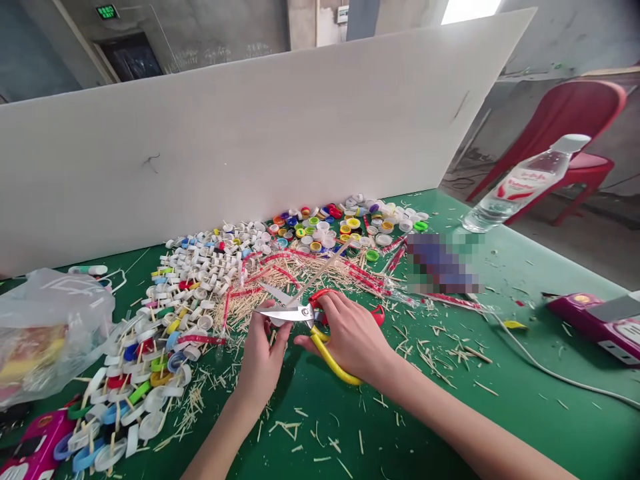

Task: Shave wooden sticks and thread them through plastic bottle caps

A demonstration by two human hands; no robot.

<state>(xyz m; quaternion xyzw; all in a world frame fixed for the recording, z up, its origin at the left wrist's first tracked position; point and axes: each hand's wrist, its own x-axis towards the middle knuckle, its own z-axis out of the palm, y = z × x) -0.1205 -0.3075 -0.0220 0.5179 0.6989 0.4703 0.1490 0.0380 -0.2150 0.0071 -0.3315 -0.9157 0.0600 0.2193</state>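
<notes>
My right hand (353,330) grips scissors (287,313) with one red and one yellow handle. Their blades stand apart, with a thin wooden stick (325,270) slanting up between them. My left hand (265,353) is closed in a pinch just below the blades, on a white bottle cap (279,321) that the lower blade partly covers. The stick seems to rise from this cap, though the joint is hidden. Behind both hands lies a heap of loose wooden sticks (320,267). Left of them, many bottle caps (215,267) spread over the table, several with short sticks in them.
Red-and-clear plastic strips (287,253) cross the heap. A white board (225,153) stands behind the green table (540,267). A water bottle (520,187), a blurred-out object (440,263) and a purple glue-gun-like device (600,327) are to the right; a plastic bag (65,313) is left.
</notes>
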